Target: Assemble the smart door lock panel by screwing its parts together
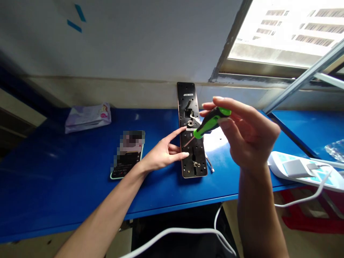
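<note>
- The right hand (247,134) grasps a green-and-black screwdriver (212,122), thumb and fingers pinching the end of its handle.
- The screwdriver slants down to the left; its thin shaft reaches the face of the black door-lock panel (194,142) near the left edge. Whether the tip sits in a screw is too small to tell.
- The left hand (163,154) has its fingers spread rather than clenched, with the index finger and thumb on the panel's face and other fingers against its left edge.
- The panel lies lengthwise away from the person on the blue tabletop (161,190), its far end close to the wall (150,93). Small holes, posts and pale labels dot its face.
- A short cable (210,165) with a small white connector lies at the panel's right edge.
- Left of the left hand is a smartphone (129,157) in a pale green case, its screen lit.
- Farther left, near the wall, rests a whitish printed packet (88,118).
- Right of the right forearm is a white power strip (276,165) bearing a white charger (297,168).
- Beyond, a window (279,39) shows a building; a red stool (298,222) stands below the table.
</note>
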A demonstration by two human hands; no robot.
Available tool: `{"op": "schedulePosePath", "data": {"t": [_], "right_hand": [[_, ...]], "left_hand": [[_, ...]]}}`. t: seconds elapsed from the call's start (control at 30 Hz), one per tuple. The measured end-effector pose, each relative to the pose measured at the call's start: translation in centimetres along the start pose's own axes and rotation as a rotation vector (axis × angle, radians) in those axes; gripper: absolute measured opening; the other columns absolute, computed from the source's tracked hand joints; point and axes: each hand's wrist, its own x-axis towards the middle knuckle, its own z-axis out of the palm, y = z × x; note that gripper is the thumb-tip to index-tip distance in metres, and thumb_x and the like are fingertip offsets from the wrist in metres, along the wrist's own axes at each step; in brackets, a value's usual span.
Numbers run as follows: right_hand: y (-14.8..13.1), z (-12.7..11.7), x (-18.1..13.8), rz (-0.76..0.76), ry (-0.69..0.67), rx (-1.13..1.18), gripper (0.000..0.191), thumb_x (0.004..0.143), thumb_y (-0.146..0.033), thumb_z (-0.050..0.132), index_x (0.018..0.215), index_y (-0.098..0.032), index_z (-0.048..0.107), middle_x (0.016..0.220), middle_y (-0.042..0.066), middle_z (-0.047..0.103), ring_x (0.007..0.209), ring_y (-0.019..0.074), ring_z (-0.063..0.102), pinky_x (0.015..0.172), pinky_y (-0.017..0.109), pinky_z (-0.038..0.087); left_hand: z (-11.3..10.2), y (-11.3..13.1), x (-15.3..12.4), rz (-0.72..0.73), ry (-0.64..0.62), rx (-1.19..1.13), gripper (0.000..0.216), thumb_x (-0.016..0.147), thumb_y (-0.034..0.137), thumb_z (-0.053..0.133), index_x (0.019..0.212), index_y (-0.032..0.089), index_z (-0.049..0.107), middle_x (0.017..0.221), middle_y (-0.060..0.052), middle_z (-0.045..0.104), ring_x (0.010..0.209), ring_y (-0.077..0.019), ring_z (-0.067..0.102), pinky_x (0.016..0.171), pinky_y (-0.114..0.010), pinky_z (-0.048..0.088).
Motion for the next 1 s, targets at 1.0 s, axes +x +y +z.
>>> {"op": "schedulePosePath", "data": {"t": [1.0], "right_hand": [[-0.12,0.38,1.01,-0.043,0.009,-0.159,0.035,0.09,-0.023,0.083,0.123,-0.035,0.081,0.092,0.002,0.07,0.084,0.0192,0.066,0.071,0.037,0.061]], "left_hand": [[-0.09,-0.52,0.12,0.022,-0.001,0.008,0.107,0.087,0.028,0.087,0.172,0.024,0.021,0.098,-0.009,0.086,0.098,-0.0297,0.084,0.087,-0.037,0.065]]}}
